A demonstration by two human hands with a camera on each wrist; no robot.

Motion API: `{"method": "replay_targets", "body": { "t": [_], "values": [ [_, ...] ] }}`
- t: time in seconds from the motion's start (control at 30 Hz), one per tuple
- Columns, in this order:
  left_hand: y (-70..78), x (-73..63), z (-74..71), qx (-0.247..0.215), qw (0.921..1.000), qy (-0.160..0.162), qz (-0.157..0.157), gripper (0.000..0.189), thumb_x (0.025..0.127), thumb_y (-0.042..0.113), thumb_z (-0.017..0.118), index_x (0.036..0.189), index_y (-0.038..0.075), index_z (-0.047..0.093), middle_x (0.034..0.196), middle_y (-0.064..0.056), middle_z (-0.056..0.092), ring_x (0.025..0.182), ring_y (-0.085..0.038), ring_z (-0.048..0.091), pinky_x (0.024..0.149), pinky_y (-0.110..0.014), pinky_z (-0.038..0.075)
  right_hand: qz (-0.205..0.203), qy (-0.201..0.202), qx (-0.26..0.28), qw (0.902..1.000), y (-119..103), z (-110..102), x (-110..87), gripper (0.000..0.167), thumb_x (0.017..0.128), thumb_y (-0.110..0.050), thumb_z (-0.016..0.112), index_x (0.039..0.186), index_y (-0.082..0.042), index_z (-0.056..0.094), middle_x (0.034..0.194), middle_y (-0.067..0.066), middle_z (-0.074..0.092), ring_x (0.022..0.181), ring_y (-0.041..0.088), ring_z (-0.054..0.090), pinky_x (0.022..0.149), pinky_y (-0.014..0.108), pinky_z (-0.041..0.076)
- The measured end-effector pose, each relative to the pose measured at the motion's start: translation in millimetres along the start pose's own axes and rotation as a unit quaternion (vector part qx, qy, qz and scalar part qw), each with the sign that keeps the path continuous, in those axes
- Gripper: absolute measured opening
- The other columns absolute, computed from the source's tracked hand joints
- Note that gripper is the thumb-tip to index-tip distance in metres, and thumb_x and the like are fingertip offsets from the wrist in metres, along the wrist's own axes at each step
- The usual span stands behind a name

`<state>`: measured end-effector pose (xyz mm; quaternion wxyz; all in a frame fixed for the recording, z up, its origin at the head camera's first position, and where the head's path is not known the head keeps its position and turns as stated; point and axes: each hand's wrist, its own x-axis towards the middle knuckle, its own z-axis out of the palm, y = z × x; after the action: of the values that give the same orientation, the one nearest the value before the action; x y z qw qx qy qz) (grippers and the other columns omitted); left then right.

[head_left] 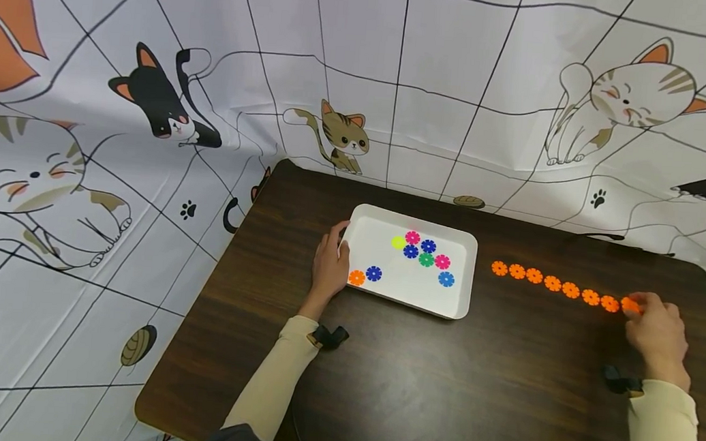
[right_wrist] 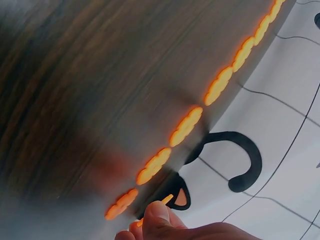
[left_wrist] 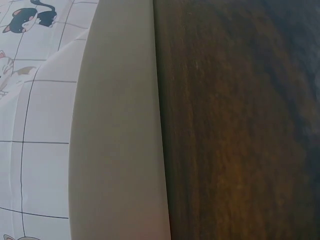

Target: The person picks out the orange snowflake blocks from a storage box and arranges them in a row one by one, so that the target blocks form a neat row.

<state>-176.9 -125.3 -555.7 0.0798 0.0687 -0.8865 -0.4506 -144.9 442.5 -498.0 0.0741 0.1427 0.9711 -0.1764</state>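
A row of orange notched discs (head_left: 551,283) runs across the right half of the table; they look like flat plastic snowflake connectors. At its right end my right hand (head_left: 658,334) pinches one more orange disc (right_wrist: 170,199) between thumb and finger, seen edge-on in the right wrist view. My left hand (head_left: 330,263) grips the left edge of a white tray (head_left: 409,296). In the tray lie a yellow disc (head_left: 398,242), a green disc (head_left: 427,260), a light blue disc (head_left: 446,279), an orange disc (head_left: 356,277), and some pink and dark blue ones.
The brown wooden table (head_left: 440,384) has rounded corners. A white cloth (head_left: 451,43) with cat drawings and grid lines hangs behind it and to the left. In the left wrist view only a beige sleeve (left_wrist: 117,125), tabletop and cloth show.
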Motion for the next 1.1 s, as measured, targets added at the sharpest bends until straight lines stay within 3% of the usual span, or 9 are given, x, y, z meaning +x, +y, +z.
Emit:
{"method": "replay_targets", "body": {
  "t": [0.27, 0.47, 0.63, 1.1],
  "values": [
    [-0.5, -2.2, 1.4, 0.000, 1.0000, -0.001, -0.006, 0.045, 0.107, 0.018, 0.044, 0.151, 0.026, 0.045, 0.121, -0.017, 0.059, 0.107, -0.034, 0.055, 0.092, -0.050, 0.044, 0.040, -0.010, -0.002, 0.9991, 13.6, -2.3, 2.3, 0.045, 0.103, -0.013, 0.044, 0.142, 0.008, 0.037, 0.124, 0.043, 0.037, 0.113, 0.065, 0.038, 0.077, 0.072, 0.039],
    [-1.2, -2.5, 1.5, -0.004, 1.0000, -0.002, -0.006, 0.046, 0.107, 0.018, 0.043, 0.151, 0.027, 0.044, 0.123, -0.018, 0.059, 0.109, -0.035, 0.055, 0.094, -0.052, 0.044, 0.106, -0.010, -0.006, 0.9943, 19.2, 1.0, 6.2, 0.047, 0.104, -0.015, 0.042, 0.145, 0.006, 0.034, 0.135, 0.045, 0.032, 0.123, 0.065, 0.036, 0.088, 0.073, 0.040],
    [0.9, -1.9, -0.3, -0.007, 1.0000, 0.003, 0.006, 0.045, 0.107, 0.017, 0.043, 0.151, 0.025, 0.045, 0.117, -0.018, 0.059, 0.103, -0.034, 0.054, 0.089, -0.048, 0.043, 0.134, -0.012, -0.004, 0.9910, 22.3, 2.9, 9.6, 0.050, 0.105, -0.017, 0.041, 0.149, 0.005, 0.031, 0.143, 0.046, 0.027, 0.130, 0.066, 0.032, 0.097, 0.074, 0.037],
    [2.2, -1.8, 0.3, -0.005, 1.0000, -0.001, 0.001, 0.045, 0.107, 0.016, 0.044, 0.151, 0.024, 0.044, 0.118, -0.018, 0.058, 0.104, -0.034, 0.054, 0.090, -0.047, 0.042, 0.156, -0.021, 0.005, 0.9876, 30.0, 1.8, 11.9, 0.050, 0.106, -0.019, 0.039, 0.148, 0.006, 0.031, 0.144, 0.048, 0.025, 0.134, 0.066, 0.027, 0.100, 0.073, 0.035]
  ]
}}
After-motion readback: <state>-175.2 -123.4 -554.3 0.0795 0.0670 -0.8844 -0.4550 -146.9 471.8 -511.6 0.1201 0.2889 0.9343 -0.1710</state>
